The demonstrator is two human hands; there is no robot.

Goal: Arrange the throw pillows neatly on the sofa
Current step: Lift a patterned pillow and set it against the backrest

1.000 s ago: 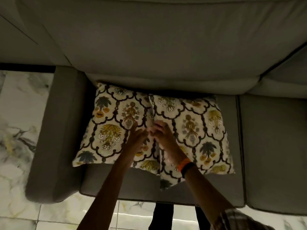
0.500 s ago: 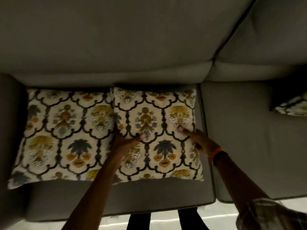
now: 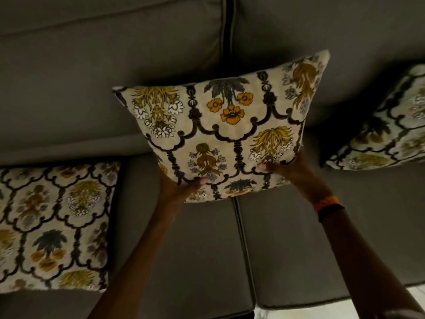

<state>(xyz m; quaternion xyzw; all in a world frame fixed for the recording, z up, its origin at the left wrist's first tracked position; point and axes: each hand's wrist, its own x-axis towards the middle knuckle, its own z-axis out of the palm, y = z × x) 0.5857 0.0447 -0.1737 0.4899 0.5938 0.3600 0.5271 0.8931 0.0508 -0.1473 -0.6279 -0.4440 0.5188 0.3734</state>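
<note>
A cream floral throw pillow [image 3: 220,125] is lifted above the grey sofa [image 3: 92,88], over the seam between two seat cushions. My left hand [image 3: 177,189] grips its lower left edge and my right hand [image 3: 296,171] grips its lower right corner, thumbs on the front face. A second matching pillow [image 3: 53,226] lies flat on the left seat cushion. A third matching pillow [image 3: 386,125] leans against the backrest at the right edge, partly cut off.
The sofa's backrest cushions fill the top of the view, split by a dark gap [image 3: 230,31]. Pale marble floor [image 3: 333,311] shows below the seat's front edge at the bottom right. An orange band [image 3: 326,202] is on my right wrist.
Both hands took hold of the right-hand pillow of the pair and lifted it up and to the right, off the left seat. The view swung right, showing the third pillow closer.
</note>
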